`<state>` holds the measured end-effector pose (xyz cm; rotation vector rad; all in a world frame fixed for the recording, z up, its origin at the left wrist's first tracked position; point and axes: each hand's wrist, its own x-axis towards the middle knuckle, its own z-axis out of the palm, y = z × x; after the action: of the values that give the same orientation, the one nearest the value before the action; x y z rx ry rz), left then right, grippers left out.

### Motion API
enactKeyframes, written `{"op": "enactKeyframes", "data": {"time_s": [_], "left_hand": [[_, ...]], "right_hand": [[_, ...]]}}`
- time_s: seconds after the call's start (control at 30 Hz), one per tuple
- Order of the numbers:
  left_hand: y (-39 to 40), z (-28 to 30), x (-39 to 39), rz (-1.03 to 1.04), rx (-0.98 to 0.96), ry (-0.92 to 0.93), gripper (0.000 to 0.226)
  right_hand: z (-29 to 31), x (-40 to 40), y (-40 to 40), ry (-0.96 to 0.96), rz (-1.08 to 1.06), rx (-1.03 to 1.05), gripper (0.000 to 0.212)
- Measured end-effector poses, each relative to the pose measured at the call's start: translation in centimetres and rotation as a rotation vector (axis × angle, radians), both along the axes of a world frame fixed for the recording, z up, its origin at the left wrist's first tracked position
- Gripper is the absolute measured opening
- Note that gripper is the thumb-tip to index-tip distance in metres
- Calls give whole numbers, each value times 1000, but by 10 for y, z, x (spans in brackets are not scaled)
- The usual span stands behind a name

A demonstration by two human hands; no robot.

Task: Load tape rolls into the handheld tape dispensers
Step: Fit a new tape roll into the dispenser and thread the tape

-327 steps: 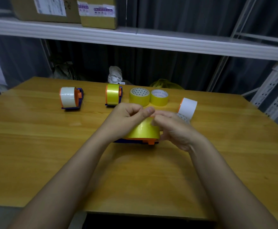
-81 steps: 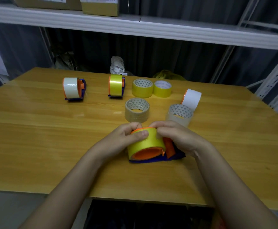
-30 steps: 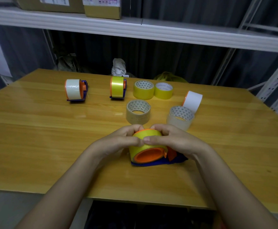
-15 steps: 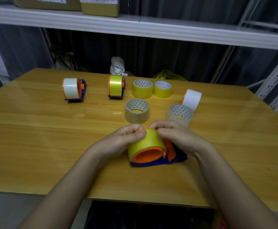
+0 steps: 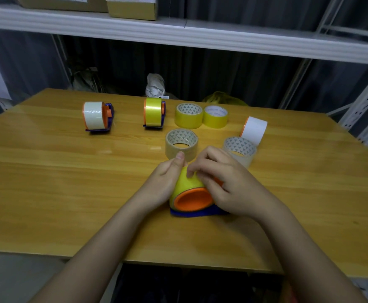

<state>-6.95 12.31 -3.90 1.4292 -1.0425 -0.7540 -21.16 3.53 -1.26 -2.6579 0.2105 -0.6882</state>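
Yellow tape roll (image 5: 186, 182) sat on the orange-and-blue dispenser (image 5: 193, 203), just in front of the tan roll (image 5: 181, 143). Left hand (image 5: 162, 184) gripped its side; right hand (image 5: 224, 184) pinched its top.

My left thumb (image 5: 179, 158) now points upward beside the yellow roll (image 5: 186, 182); earlier it lay bent across the roll's top. My right hand (image 5: 226, 184) has shifted over the roll, fingertips (image 5: 190, 172) on its upper face, covering the orange guard previously exposed.
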Motion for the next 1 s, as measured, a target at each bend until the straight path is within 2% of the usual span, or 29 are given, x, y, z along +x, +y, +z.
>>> {"op": "enactKeyframes", "data": {"time_s": [0.1,0.23,0.37,0.47,0.63,0.77,0.83,0.9,1.0], "left_hand": [[-2,-1,3,6,24,-36,54],[-2,-3,5,3,31,-22,55],[-3,-1,3,23,10,-67,43],[-2,-1,3,21,15,-72,45],[1,1,7,12,47,-30,50],[-2,5,5,2,32,-35,55],[-3,7,2,11,-15,-72,57],[-2,10,-2,54,-60,-134,55],[2,15,-9,98,-105,-246,54]], "right_hand": [[6,-1,-4,49,47,52,24],[4,-7,-9,40,45,68,19],[4,-4,-2,82,56,13,32],[7,-1,-1,102,59,2,30],[-4,-9,-7,50,32,45,9],[-2,-6,2,-13,5,93,17],[4,-3,8,-20,-82,99,25],[12,-3,11,17,-198,195,31],[23,-5,6,146,-272,487,34]]}}
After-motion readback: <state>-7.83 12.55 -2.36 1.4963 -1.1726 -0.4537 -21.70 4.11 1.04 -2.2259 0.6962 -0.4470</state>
